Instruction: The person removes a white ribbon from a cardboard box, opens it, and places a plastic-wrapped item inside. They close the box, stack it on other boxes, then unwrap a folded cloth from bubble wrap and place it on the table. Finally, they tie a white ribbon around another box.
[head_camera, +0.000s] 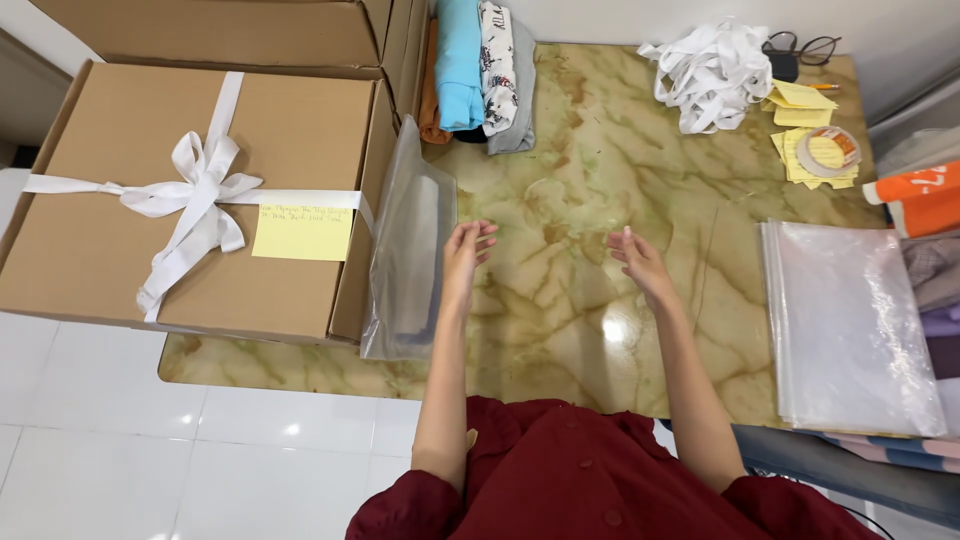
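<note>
While we're hovering both hands over the marble table mid-frame, neither is holding anything: our left hand is spreading its fingers loosely, our right hand too. Nearest the left hand, a clear plastic bag is leaning against the ribboned cardboard box at the left. More clear bags are sitting at the right edge.

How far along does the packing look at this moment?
Done: one cardboard box is closed, tied with a white ribbon and has a yellow note on it. In hand: nothing; the left hand and right hand hover open above the marble table. Left: folded clothes, a stack of clear bags and loose ribbon lie unused.
</note>
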